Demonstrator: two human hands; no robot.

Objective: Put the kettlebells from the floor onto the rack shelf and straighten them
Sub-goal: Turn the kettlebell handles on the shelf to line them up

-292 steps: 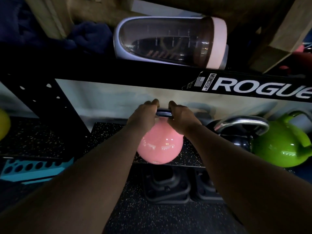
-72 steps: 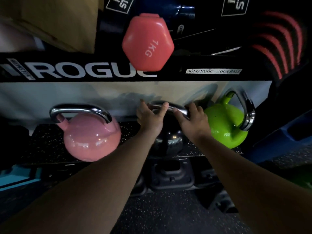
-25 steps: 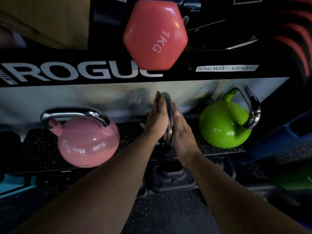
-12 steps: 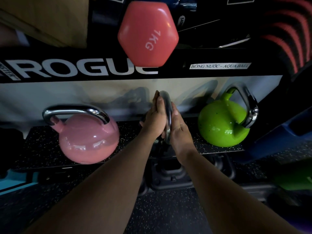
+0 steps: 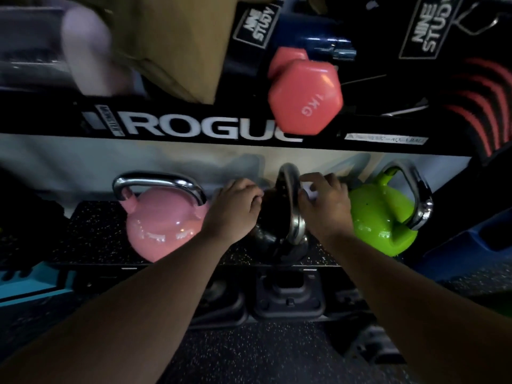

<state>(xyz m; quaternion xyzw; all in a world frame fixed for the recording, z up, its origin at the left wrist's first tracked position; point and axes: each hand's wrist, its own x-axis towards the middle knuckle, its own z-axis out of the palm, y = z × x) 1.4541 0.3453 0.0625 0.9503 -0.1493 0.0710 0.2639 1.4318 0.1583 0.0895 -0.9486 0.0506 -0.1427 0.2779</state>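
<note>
Three kettlebells stand on the speckled black rack shelf (image 5: 97, 236). The pink kettlebell (image 5: 163, 228) is at the left with its chrome handle facing me broadside. At the right, the green kettlebell (image 5: 382, 217) has its handle angled to the right. Between them is the black kettlebell (image 5: 277, 239), its chrome handle (image 5: 291, 195) turned edge-on to me. My left hand (image 5: 235, 209) curls against the left side of the black kettlebell. On the handle's right side, my right hand (image 5: 327, 206) has bent fingers touching it.
The black ROGUE beam (image 5: 194, 128) runs just above the kettlebells. A pink 1 kg dumbbell (image 5: 304, 98) and a cardboard box (image 5: 171, 37) sit on the upper shelf. Black weights (image 5: 288, 295) lie under the shelf on the speckled floor. A blue object (image 5: 471, 253) stands at the right.
My hands were pressed flat together around the black kettlebell's handle; they have now spread apart to its two sides with fingers curled. The view has shifted left and slightly up.
</note>
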